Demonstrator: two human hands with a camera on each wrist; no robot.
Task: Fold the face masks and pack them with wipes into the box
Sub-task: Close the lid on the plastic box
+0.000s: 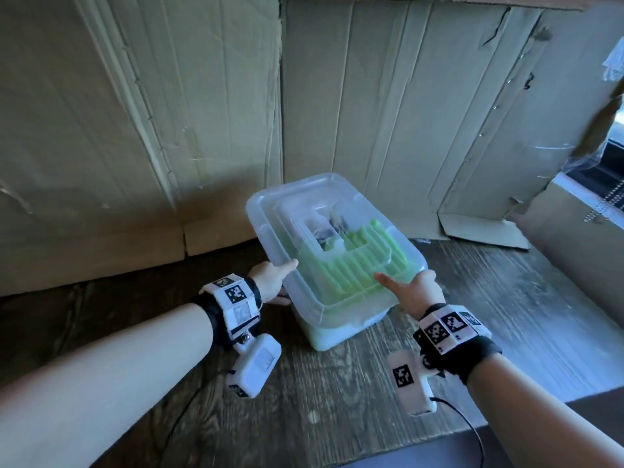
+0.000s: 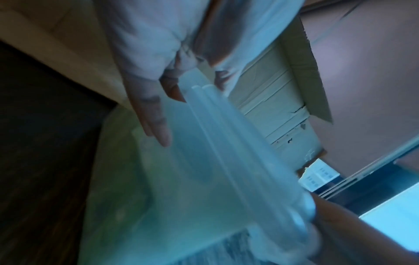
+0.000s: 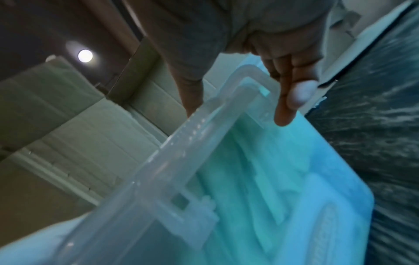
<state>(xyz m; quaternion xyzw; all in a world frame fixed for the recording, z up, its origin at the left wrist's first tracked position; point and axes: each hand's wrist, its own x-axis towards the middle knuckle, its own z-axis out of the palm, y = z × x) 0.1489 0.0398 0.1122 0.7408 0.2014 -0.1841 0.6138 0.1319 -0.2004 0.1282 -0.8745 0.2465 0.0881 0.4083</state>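
A translucent plastic box (image 1: 266,211) with its lid (image 1: 337,194) on sits tilted on the dark wooden table. Green face masks (image 1: 347,268) and a pack of wipes (image 1: 324,228) show through the lid. My left hand (image 1: 282,282) grips the box's near left corner, thumb on the lid and fingers (image 2: 154,114) under the rim (image 2: 215,143). My right hand (image 1: 410,288) grips the near right corner, thumb on top. Its fingers (image 3: 288,105) lie beside the side latch (image 3: 256,84) of the box (image 3: 181,161).
Tall cardboard sheets (image 1: 141,130) wall off the back and left. A torn cardboard flap (image 1: 483,228) lies on the table (image 1: 337,400) behind the box on the right. The table's edge (image 1: 526,413) runs across the lower right. Thin cables trail from the wrist cameras.
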